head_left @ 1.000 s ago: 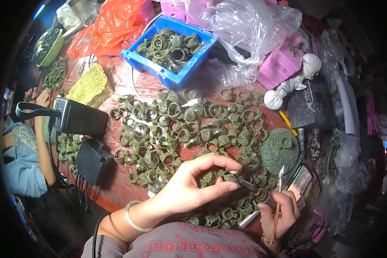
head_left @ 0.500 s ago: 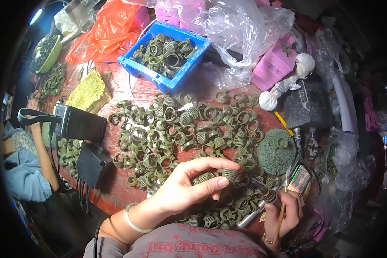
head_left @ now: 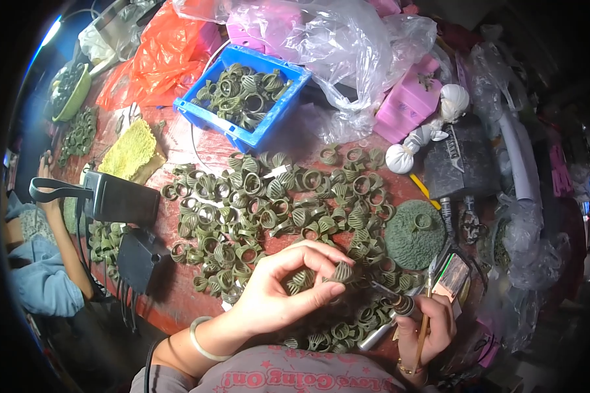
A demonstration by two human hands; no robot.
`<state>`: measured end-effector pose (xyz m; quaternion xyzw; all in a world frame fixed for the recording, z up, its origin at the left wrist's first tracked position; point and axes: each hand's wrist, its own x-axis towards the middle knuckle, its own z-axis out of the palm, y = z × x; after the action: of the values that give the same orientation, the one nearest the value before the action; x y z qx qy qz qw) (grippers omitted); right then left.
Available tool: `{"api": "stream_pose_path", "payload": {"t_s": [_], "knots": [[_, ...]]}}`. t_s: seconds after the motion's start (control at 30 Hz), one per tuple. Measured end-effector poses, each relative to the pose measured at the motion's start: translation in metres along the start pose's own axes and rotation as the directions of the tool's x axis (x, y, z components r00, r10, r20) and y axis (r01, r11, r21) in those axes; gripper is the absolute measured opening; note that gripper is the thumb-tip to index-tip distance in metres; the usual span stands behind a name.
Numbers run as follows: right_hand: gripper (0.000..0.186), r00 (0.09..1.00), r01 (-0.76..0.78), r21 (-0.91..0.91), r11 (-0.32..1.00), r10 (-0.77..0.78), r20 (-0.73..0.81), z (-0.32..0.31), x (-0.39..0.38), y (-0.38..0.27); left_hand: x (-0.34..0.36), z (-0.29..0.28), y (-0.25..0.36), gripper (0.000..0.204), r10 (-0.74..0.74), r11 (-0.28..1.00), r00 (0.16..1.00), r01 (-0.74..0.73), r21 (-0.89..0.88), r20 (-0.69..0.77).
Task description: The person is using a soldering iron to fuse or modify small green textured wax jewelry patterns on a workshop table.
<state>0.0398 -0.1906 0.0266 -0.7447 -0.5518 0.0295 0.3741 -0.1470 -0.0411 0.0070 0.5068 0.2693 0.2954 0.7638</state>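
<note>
My left hand [head_left: 278, 278], with a pale bangle on the wrist, pinches a ridged dark green ring [head_left: 342, 271] between thumb and fingers. My right hand [head_left: 431, 327] grips a pen-like tool [head_left: 402, 304] with a dark collar and thin metal tip. The tip points toward the held ring; whether it touches cannot be made out. A thin brush with a wooden handle [head_left: 425, 331] is also in my right hand, standing roughly upright. Many similar green rings [head_left: 242, 196] lie spread over the red tabletop [head_left: 167, 298], around and under my hands.
A blue bin [head_left: 255, 141] of green rings stands at the back. On the right are a green textured mound [head_left: 410, 242], a black box [head_left: 462, 160] and a pink block [head_left: 406, 105]. A yellow sponge [head_left: 130, 150] and black power bank [head_left: 124, 200] sit left, near another person's arm [head_left: 72, 252].
My left hand's fingers have closed in around the ring, which has shifted slightly left. The right hand's tool stays close to it. The whole view has moved slightly.
</note>
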Motion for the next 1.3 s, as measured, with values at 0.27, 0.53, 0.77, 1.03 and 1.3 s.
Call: {"api": "stream_pose_path", "payload": {"t_s": [0.27, 0.53, 0.77, 1.03, 1.3], "knots": [[0.040, 0.999, 0.015, -0.006, 1.000, -0.015, 0.031, -0.0021, 0.0024, 0.0031, 0.0016, 0.0009, -0.0030, 0.017, 0.150, 0.953, 0.988, -0.131, 0.272, -0.049], [0.041, 0.998, 0.019, -0.027, 0.999, -0.017, 0.068, -0.0021, 0.0009, 0.0042, 0.0018, 0.0015, -0.0022, 0.017, 0.184, 0.940, 0.982, -0.161, 0.300, -0.049], [0.041, 0.995, -0.011, -0.006, 1.000, 0.012, 0.098, -0.0020, -0.0009, 0.0031, 0.0016, 0.0014, -0.0027, 0.018, 0.206, 0.921, 0.977, -0.173, 0.349, -0.061], [0.041, 0.995, 0.000, -0.026, 1.000, 0.002, 0.104, -0.0012, -0.0011, 0.0040, 0.0009, 0.0024, -0.0040, 0.017, 0.228, 0.912, 0.972, -0.192, 0.363, -0.060], [0.041, 0.994, -0.015, -0.027, 1.000, 0.018, 0.112, -0.0007, -0.0003, 0.0033, 0.0014, 0.0019, -0.0041, 0.015, 0.252, 0.901, 0.967, -0.216, 0.375, -0.047]]}}
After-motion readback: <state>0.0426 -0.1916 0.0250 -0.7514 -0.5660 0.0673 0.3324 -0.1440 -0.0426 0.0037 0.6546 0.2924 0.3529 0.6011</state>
